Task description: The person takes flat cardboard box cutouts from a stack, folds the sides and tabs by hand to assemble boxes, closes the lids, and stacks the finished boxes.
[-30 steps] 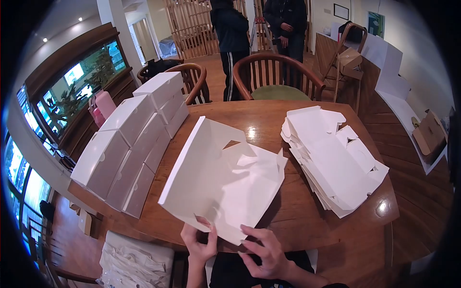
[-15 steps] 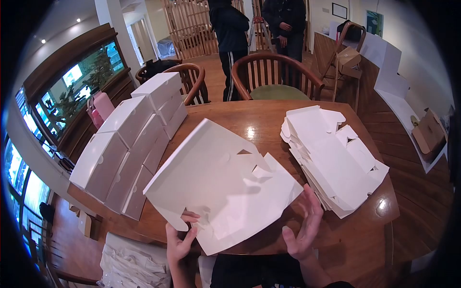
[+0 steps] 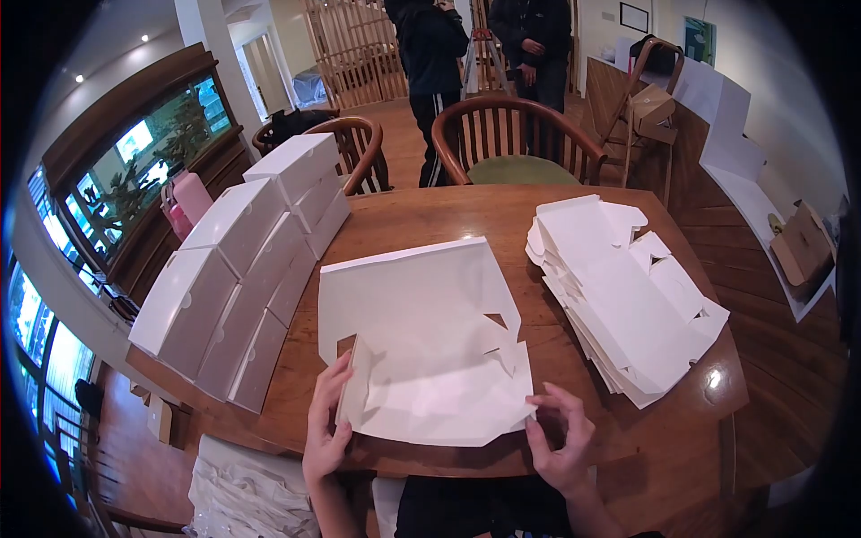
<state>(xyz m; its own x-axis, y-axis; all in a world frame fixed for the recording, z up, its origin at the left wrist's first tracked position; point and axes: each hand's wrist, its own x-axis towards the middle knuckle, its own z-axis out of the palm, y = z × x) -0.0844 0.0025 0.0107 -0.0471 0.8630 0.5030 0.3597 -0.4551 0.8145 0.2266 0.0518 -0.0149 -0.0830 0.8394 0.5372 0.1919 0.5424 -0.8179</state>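
A partly folded white cardboard box (image 3: 430, 359) lies on the wooden table in front of me, its long back panel tilted up and its left side flap raised. My left hand (image 3: 328, 421) grips that left flap between thumb and fingers. At the front right corner, my right hand (image 3: 560, 435) pinches the cardboard edge between thumb and fingers. A stack of flat white box blanks (image 3: 628, 296) rests to the right. Folded white boxes (image 3: 247, 278) are stacked in rows on the left.
The wooden table (image 3: 448, 211) has a chair (image 3: 520, 143) behind it. Two people stand beyond. A pink bottle (image 3: 190, 197) is behind the boxes, near an aquarium (image 3: 148, 143). A bag of white material (image 3: 247, 493) sits at lower left.
The white cardboard has turned and come down square in front of me, and its left flap is now upright. My right hand has moved from open beside it to its front right corner.
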